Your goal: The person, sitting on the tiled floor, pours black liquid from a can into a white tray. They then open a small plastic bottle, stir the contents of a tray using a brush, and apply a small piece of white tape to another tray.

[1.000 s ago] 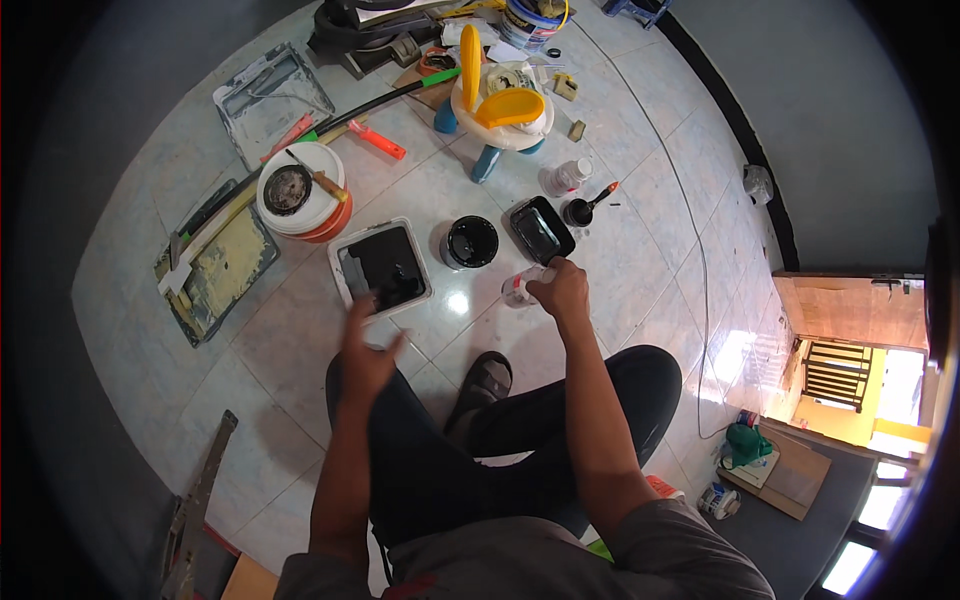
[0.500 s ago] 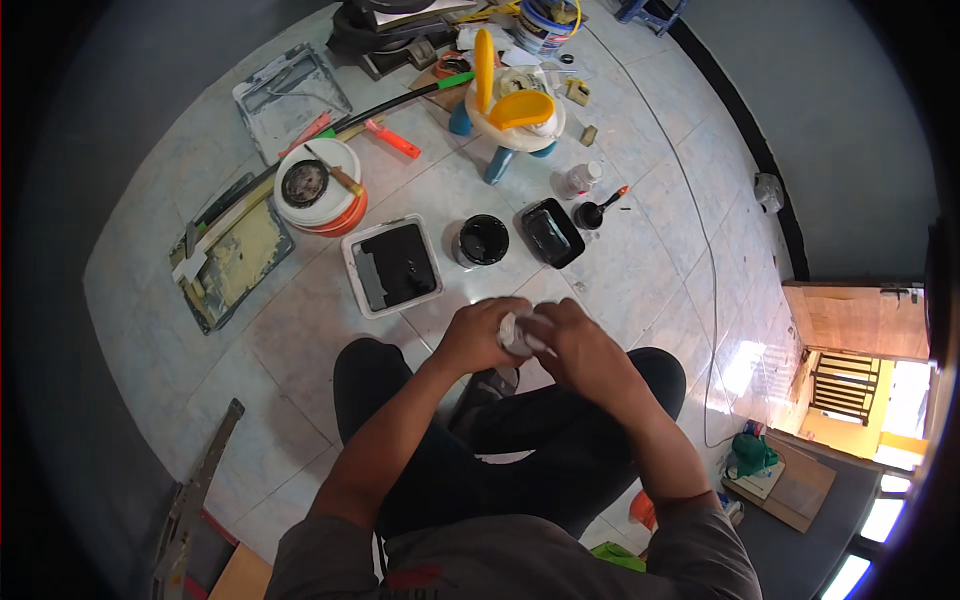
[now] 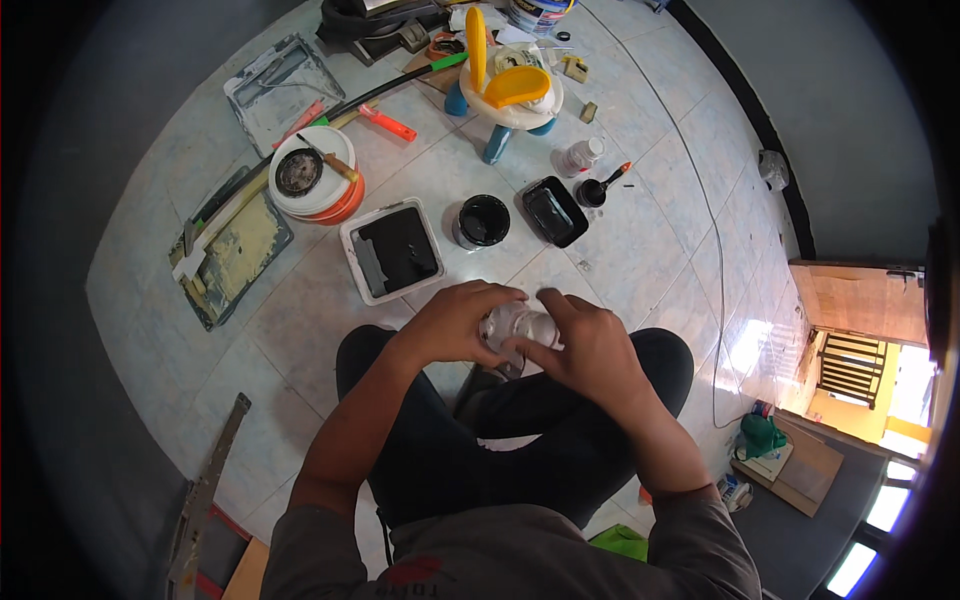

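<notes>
My left hand (image 3: 450, 325) grips the body of a clear plastic bottle (image 3: 503, 325) held sideways over my lap, while my right hand (image 3: 590, 350) closes round its white-capped end. Beyond them on the tiles stand a white square tub of dark paint (image 3: 400, 250), a dark can of black liquid (image 3: 483, 220) and a black rectangular tray (image 3: 553, 210). A paintbrush (image 3: 612, 175) rests in a small black cup (image 3: 590, 193), near a second clear bottle (image 3: 582, 155).
White-lidded orange bucket (image 3: 340, 200), paint trays (image 3: 260, 260), orange roller (image 3: 390, 125) and yellow-and-white child's seat (image 3: 515, 90) stand ahead. A cable (image 3: 720, 280) runs along the right; a metal piece (image 3: 205, 480) leans at lower left, beside the wall.
My right hand has brought the bottle from the floor back toward my lap, and my left hand has moved from beside the square tub to grip it too.
</notes>
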Motion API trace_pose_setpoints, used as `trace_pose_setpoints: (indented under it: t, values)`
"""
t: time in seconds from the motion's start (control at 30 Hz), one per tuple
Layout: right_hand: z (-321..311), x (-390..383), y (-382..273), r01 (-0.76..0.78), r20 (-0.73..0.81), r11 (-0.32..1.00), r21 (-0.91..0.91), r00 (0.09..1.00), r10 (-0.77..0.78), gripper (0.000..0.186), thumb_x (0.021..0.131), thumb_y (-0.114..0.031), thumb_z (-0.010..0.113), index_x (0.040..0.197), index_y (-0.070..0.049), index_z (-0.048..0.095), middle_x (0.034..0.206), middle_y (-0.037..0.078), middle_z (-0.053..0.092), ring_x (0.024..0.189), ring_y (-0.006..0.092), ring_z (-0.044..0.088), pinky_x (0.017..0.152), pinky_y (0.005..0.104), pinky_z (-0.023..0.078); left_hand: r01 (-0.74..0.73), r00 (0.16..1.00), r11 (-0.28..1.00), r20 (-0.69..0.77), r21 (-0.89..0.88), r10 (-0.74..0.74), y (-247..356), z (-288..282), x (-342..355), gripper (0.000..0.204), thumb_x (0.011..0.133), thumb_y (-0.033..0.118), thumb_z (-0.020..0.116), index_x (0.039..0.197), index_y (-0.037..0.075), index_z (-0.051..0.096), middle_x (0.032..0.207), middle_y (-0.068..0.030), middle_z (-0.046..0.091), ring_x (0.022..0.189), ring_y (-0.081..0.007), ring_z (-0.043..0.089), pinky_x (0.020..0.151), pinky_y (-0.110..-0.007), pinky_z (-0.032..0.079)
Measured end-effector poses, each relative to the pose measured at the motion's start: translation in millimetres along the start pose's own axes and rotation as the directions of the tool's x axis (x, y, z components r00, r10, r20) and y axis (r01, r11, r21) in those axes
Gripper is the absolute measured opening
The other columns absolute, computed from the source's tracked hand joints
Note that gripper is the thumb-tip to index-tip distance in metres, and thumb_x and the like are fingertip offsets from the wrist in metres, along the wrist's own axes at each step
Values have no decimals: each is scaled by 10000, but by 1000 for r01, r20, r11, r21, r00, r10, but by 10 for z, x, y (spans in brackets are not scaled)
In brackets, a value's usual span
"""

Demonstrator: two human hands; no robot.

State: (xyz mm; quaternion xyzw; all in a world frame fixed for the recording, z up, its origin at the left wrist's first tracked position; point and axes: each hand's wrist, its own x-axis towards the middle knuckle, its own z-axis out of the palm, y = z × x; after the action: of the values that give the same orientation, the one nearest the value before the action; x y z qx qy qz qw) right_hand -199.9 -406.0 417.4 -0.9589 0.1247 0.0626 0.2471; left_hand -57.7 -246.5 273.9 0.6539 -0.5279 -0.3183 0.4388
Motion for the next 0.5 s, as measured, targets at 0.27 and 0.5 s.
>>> trace_pose_setpoints:
  t: [0.27,0.5]
  values:
    - [-200,54,-115,302,97,950,79,946,-309,401,800,-33,792,1187,-56,690,1205,153,645,1104,359,645,868,454,562,174,982,845,154,-506,-111,-142,-84,-65,897,569,116,1014,1371,43,618,1208,-113,727,1193,-221,694,1031,-369,533]
    - [-423,85,-401,424,233,812,401,810,-539,415,683,44,813,1077,-73,751,1276,121,654,1160,359,596,941,420,538,451,792,281,525,-847,311,-485,97,-426,1090,561,257,1059,1449,-137,563,1225,-133,744,1054,-164,709,938,-312,564]
